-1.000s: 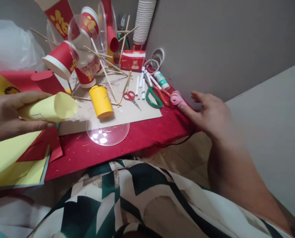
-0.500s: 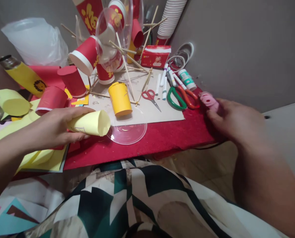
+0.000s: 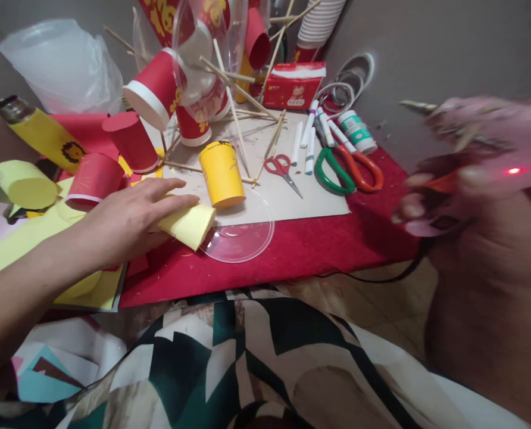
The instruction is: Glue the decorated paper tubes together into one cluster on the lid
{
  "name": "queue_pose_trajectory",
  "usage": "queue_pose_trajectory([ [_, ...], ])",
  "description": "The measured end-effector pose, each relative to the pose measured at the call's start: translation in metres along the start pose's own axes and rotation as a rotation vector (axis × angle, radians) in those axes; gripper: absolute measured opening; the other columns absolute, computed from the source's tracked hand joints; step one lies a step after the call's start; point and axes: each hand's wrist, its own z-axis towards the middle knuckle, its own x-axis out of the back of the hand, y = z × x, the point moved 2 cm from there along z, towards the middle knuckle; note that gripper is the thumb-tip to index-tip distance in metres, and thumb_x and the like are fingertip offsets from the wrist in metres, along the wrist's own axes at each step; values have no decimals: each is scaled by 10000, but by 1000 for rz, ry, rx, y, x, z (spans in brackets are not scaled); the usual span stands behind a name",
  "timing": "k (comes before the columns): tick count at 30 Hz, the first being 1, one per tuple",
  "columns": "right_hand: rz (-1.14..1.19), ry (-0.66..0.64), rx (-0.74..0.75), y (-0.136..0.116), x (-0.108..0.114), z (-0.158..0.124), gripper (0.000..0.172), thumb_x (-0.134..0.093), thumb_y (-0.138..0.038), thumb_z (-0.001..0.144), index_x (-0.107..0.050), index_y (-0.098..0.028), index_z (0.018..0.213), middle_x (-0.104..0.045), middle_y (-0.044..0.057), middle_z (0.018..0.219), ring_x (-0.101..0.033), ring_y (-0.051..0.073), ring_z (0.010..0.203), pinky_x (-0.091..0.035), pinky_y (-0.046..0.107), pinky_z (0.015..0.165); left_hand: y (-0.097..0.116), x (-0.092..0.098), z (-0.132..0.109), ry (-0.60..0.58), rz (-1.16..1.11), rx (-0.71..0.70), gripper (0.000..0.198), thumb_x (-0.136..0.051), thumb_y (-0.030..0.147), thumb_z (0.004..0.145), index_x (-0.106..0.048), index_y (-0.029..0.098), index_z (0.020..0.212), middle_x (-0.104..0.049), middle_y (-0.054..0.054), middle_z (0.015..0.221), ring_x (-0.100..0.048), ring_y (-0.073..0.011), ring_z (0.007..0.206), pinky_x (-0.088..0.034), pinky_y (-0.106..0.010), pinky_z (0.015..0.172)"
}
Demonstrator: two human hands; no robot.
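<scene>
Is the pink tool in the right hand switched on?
Apparently on: the pink tool shows a glowing red light on its side. Whether it's hot, I cannot tell.

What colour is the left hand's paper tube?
The paper tube is pale yellow, clearest in the head view.

Left hand [image 3: 127,217] has a pale yellow paper tube [image 3: 189,226] near the clear plastic lid [image 3: 257,238], right hand [image 3: 493,223] grips a pink hot glue gun [image 3: 482,122], red light on. Yellow paper cylinder [image 3: 223,179] and little red-handled scissors [image 3: 280,165] sit a bit farther back.
</scene>
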Motion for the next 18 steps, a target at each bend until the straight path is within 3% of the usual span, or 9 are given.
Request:
queue_pose_trajectory([
  [1, 98, 27, -44, -8, -10, -6, 307, -814, -455, 703, -623, -273, 861, -633, 48, 828, -530, 162, 522, -416, 355, 467, 1, 1, 3, 0, 12, -3, 523, -480, 329, 980, -600, 220, 1477, -546, -192, 1565, -578, -390, 1398, -549, -544, 1069],
  [4, 221, -64, -121, -23, -35, -17, 307, -890, -394, 639, -672, -244, 794, -659, 24, 738, -557, 144, 511, -429, 327, 473, 0, 4, 8, 27, 35, 66, 558, -510, 341, 979, -541, 231, 1525, -443, -178, 1656, -507, -402, 1471, -476, -589, 1160],
  [8, 257, -167, -198, -26, -47, -21, 335, -917, -410, 603, -688, -230, 767, -674, 16, 712, -576, 150, 516, -443, 316, 456, -8, 4, -3, 48, -61, 78, 706, -577, 328, 954, -383, 233, 1625, -386, -166, 1694, -456, -392, 1510, -442, -564, 1210],
  [12, 333, -340, -259, -20, -56, -26, 310, -893, -469, 694, -694, -241, 761, -673, 5, 706, -577, 136, 523, -440, 278, 444, -15, 5, -20, 1, -258, 148, 822, -609, 365, 966, -222, 304, 1688, -383, -114, 1708, -506, -363, 1477, -481, -501, 1200],
  [15, 379, -506, -332, -14, -66, -32, 336, -828, -570, 770, -711, -255, 776, -660, 5, 678, -607, 147, 555, -469, 265, 454, -20, 3, -25, -20, -392, 259, 851, -688, 419, 935, -265, 354, 1670, -414, -92, 1695, -600, -348, 1384, -537, -484, 1146],
  [18, 322, -557, -402, -10, -75, -37, 344, -771, -597, 818, -707, -259, 808, -685, 17, 724, -656, 165, 611, -540, 285, 512, -22, -3, -24, 1, -536, 308, 849, -754, 410, 904, -332, 368, 1640, -501, -94, 1632, -613, -326, 1370, -512, -484, 1175],
])
